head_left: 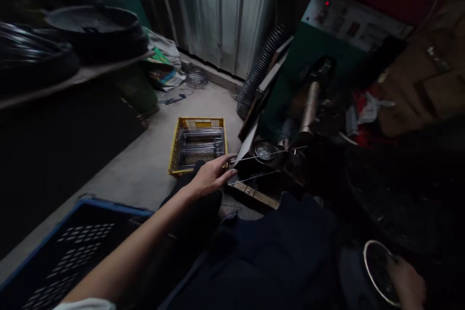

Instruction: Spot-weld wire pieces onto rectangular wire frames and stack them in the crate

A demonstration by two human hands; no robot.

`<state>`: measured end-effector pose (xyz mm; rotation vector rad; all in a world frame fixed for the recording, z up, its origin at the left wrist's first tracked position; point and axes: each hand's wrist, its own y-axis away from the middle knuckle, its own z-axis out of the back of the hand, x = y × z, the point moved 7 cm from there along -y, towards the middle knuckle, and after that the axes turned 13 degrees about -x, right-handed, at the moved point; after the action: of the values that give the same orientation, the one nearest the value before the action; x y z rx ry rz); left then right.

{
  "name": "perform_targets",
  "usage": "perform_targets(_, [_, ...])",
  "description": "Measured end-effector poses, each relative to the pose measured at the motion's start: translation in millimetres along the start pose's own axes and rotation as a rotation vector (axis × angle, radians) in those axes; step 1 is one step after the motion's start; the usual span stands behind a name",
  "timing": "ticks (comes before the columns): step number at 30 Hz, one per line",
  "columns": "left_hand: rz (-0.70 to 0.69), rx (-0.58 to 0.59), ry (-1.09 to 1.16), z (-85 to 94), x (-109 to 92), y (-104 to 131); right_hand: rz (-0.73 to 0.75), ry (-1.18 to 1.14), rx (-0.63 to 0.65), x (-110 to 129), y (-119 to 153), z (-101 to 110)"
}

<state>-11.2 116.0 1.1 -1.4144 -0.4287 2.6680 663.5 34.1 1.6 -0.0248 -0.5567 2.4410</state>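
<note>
Right of centre stands the green metal machine (308, 43) with its pale control panel and red light. The blue plastic crate (112, 206) sits at my left; beyond it, on the floor, the yellow plastic crate (201, 123) holds silvery metal rods (201, 147). My right hand (407, 283) reaches into a dark round vessel with a pale rim (366, 264), its grip too dim to tell. My left hand (209, 179) has thumb and forefinger slightly parted, the thin straight metal rod (250, 158) running from them towards the machine; whether they pinch it, I can't tell.
</note>
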Motion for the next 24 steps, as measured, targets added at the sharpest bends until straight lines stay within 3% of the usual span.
perform_targets(1, [-0.034, 0.031, -0.042, -2.3, -5, -6, -0.035, -0.028, 0.07, 7, -2, -8])
perform_targets(3, [-0.083, 0.089, -0.117, -8.3, -9, -16, 0.046, -0.191, 0.057, 45, 0, -5])
perform_targets(5, [-0.117, 0.121, -0.183, -13.7, -8, -22, 0.121, -0.377, 0.061, 102, 19, 5])
perform_targets(7, [-0.139, 0.116, -0.246, -18.1, -8, -23, 0.102, -0.584, 0.14, 170, 55, 8])
perform_targets(9, [-0.139, 0.073, -0.32, -22.4, -10, -18, 0.023, -0.883, 0.326, 246, 103, 1])
perform_targets(11, [-0.135, 0.025, -0.391, -30.1, -15, -9, -0.101, -1.183, 0.609, 321, 154, -12])
perform_targets(12, [-0.137, 0.009, -0.422, -35.8, -19, -5, -0.171, -1.277, 0.745, 353, 177, -19])
perform_targets(14, [-0.149, -0.003, -0.473, -50.2, -25, 2, -0.331, -1.427, 0.883, 399, 205, -24])
perform_targets(16, [-0.164, -0.007, -0.512, -64.8, -30, 4, -0.464, -1.577, 0.947, 425, 215, -22])
perform_targets(18, [-0.178, -0.011, -0.542, -76.6, -33, 1, -0.529, -1.703, 0.959, 436, 212, -14])
perform_targets(24, [-0.208, -0.015, -0.573, -94.5, -37, -15, -0.563, -1.833, 0.869, 434, 189, -1])
